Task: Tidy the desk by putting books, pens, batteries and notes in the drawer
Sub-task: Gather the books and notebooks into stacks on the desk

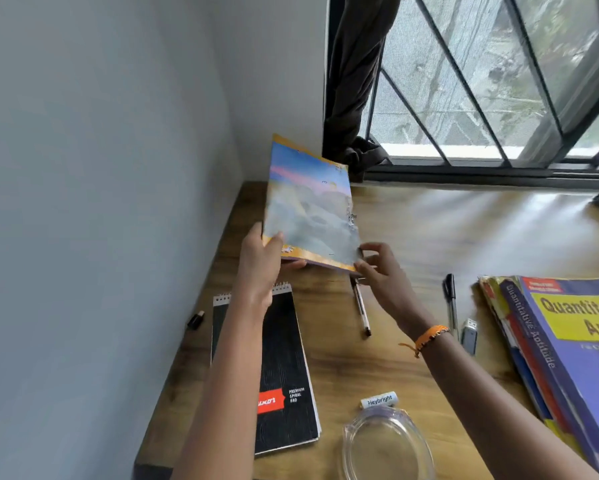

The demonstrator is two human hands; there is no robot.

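Seen from the head camera, a thin notebook (310, 202) with a worn, yellow-edged cover showing sky and pale rocks is held tilted above the wooden desk (429, 237), near its far left corner. The left hand (261, 261) grips the book's near left corner, thumb on the cover and fingers beneath. The right hand (382, 271) pinches the near right corner, where the cover's edge looks frayed; an orange thread bracelet (429, 336) circles that wrist.

On the desk at 7 o'clock from the book lies a black spiral pad (284, 375), with a small black cap-like piece (195, 320) just left of it. A clear pen (362, 308) lies at 5 o'clock, partly under the right hand, and a black-capped pen (451, 299) at 4 o'clock, beside a USB stick (469, 336). A stack of books (568, 358) topped by a purple volume sits at the right edge. Nearest the camera rest a white battery (379, 400) marked "Heybright" and a clear plastic lid (386, 445).
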